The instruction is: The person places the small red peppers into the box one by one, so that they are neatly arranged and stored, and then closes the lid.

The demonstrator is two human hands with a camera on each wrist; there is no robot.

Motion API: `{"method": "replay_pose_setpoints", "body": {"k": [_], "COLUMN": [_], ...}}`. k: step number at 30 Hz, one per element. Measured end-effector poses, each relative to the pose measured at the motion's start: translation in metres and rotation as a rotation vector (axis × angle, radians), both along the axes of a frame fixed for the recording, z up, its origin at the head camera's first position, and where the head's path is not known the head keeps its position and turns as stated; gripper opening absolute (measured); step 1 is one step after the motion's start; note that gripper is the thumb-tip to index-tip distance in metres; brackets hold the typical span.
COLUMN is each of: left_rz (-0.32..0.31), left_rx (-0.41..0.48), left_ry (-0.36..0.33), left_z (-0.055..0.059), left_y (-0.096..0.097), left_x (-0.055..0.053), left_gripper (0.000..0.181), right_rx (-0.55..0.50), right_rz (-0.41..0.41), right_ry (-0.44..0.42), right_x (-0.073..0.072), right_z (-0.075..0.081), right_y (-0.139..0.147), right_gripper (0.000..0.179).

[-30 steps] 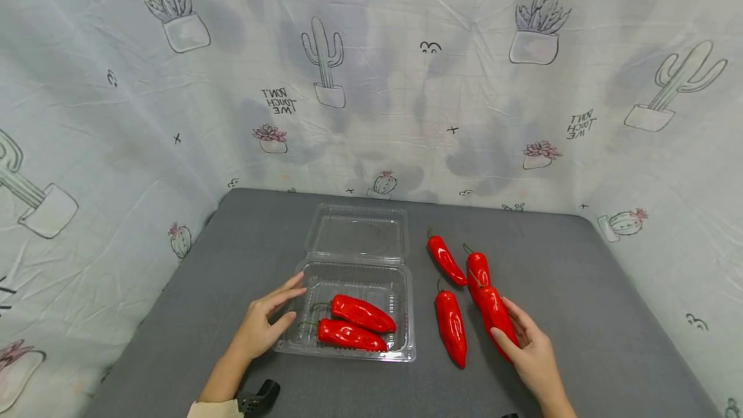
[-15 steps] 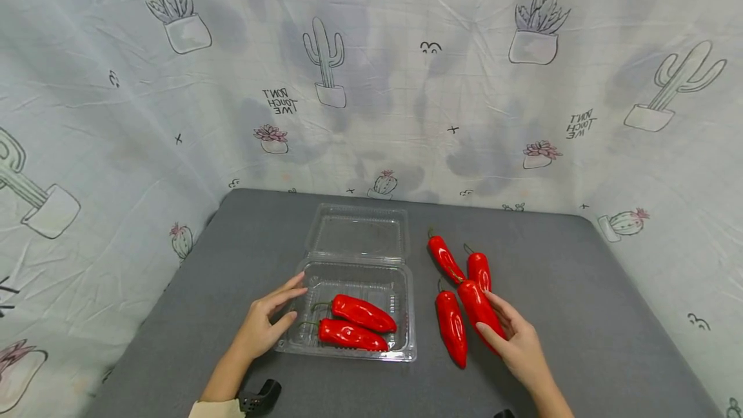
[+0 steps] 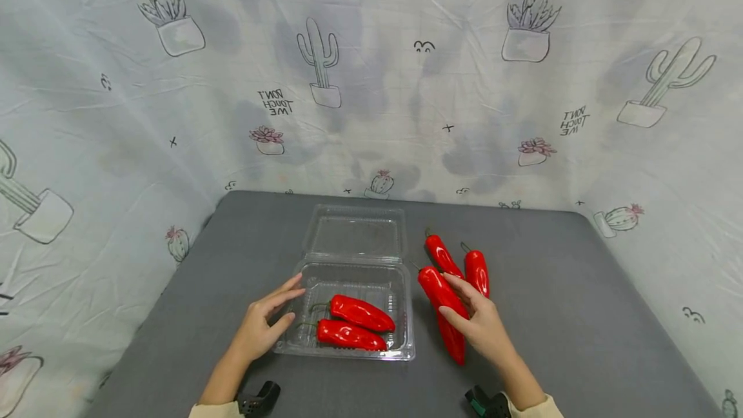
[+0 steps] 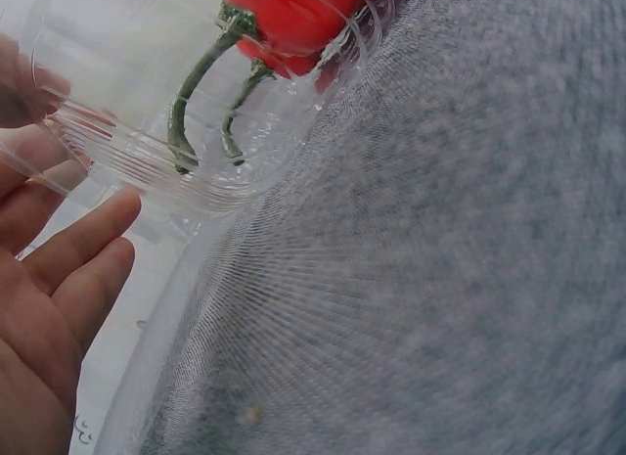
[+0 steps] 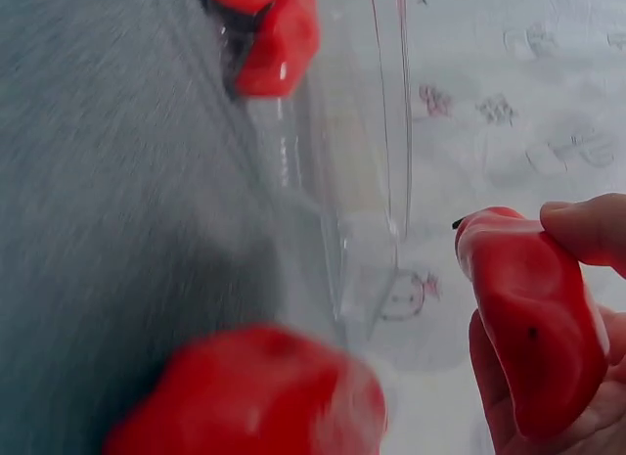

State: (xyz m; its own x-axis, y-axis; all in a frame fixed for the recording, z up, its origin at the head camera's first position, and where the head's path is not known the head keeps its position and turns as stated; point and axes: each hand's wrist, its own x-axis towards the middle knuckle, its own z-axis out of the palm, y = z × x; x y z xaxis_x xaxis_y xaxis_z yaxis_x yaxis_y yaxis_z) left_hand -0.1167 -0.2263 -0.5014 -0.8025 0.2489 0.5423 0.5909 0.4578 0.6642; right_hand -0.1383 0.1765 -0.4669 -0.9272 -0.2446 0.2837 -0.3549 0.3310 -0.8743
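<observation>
My right hand grips a red pepper between thumb and fingers; in the right wrist view this pepper is off the table. Below it in the head view, another red pepper lies partly hidden. At the left rim of a clear plastic clamshell box, my left hand rests with its fingers extended. Two red peppers, an upper one and a lower one, lie side by side in the box. Their green stems show through its wall in the left wrist view.
Behind the held pepper, two more red peppers lie on the grey table, one to the left and one to the right. The box's lid lies folded back. A patterned curtain surrounds the table.
My right hand has lifted the pepper and carried it leftward, over the front loose pepper and toward the box. The left hand stays at the box's rim.
</observation>
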Motion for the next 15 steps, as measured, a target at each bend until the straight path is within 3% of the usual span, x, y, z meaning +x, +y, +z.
{"method": "replay_pose_setpoints", "body": {"k": [6,15], "left_rz": [-0.032,-0.008], "left_rx": [0.013,0.036], "left_ry": [-0.009,0.027], "left_z": [0.022,0.024], "left_y": [0.009,0.011], "left_x": [0.008,0.009], "left_gripper": [0.038,0.039], "right_rx": [0.021,0.044], "right_rz": [0.023,0.158], "right_ry": [-0.054,-0.084], "right_x": [-0.005,-0.018], "right_z": [0.006,0.012], "right_y": [-0.016,-0.04], "right_gripper": [0.056,0.055]}}
